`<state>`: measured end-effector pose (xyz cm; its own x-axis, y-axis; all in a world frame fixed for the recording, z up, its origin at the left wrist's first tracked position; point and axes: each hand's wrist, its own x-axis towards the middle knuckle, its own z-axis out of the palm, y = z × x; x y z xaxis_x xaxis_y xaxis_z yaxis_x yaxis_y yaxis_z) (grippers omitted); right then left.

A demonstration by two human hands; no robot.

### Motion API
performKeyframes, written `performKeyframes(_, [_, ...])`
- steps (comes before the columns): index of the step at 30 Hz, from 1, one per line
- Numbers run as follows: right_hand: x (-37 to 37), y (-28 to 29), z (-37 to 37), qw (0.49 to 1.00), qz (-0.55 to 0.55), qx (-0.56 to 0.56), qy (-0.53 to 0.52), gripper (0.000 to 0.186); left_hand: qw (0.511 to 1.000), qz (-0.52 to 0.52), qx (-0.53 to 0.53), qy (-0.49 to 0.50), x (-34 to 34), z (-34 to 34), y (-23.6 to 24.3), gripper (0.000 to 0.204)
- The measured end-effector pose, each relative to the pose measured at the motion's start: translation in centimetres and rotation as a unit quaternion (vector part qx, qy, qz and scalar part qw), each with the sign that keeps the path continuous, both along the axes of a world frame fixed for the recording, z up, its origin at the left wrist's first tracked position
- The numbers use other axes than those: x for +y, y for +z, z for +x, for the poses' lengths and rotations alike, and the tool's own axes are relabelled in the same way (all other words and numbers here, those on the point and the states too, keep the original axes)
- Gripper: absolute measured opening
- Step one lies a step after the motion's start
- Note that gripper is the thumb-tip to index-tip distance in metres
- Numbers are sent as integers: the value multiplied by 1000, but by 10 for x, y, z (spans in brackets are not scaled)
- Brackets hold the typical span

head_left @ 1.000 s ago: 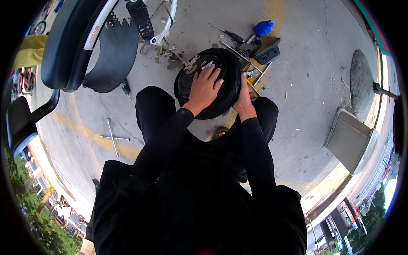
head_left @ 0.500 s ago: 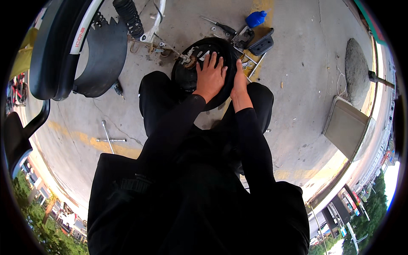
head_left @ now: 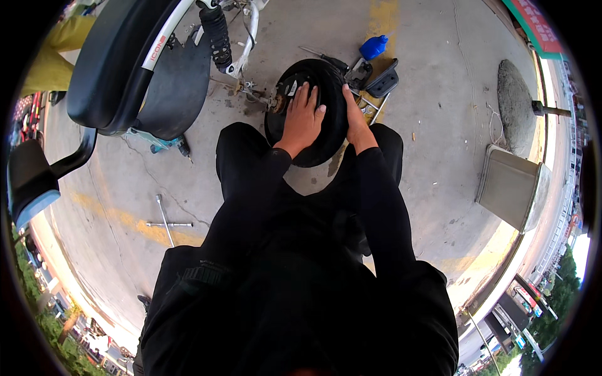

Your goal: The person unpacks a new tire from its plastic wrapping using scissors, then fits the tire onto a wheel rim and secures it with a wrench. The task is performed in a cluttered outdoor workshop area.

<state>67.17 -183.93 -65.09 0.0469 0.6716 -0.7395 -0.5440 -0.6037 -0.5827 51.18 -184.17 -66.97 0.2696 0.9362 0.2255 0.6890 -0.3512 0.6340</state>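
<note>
A black-tyred wheel (head_left: 328, 141) with a hub and an axle lies between my knees. My left hand (head_left: 301, 122) rests on its hub, fingers stretched and slightly spread. My right hand (head_left: 355, 119) grips the tyre's right side, some fingers hidden behind it. Just past the wheel lie a screwdriver (head_left: 337, 62), a blue bottle (head_left: 374, 47), a black plastic part (head_left: 382, 83) and metal wrenches (head_left: 378, 109). A white frame with a spring shock (head_left: 221, 47) stands beyond the wheel, to the left.
At left are a scooter's black padded part (head_left: 103, 75), a mudguard (head_left: 175, 100), a teal drill (head_left: 166, 143) and a cross wrench (head_left: 164, 224). A person's yellow-clad leg (head_left: 47, 62) shows upper left. A metal box (head_left: 505, 188) and concrete-based post (head_left: 514, 106) are at right.
The wheel and both hands have shifted slightly away from me, toward the tools. My right hand sits a little higher along the tyre. The view has moved, showing more of the drill.
</note>
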Motion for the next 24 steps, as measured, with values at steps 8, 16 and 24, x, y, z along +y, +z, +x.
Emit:
performKeyframes(8, [-7, -18, 13, 997, 16, -20, -66, 67, 998, -28, 57, -8, -11, 27, -16, 50])
performKeyframes(16, [-9, -43, 4, 952, -80, -269, -121, 98, 995, -37, 89, 3, -13, 42, -24, 51])
performKeyframes(24, [-23, 4, -20, 989, 88, -81, -86, 87, 992, -12, -109, 55, 51, 0, 6, 42])
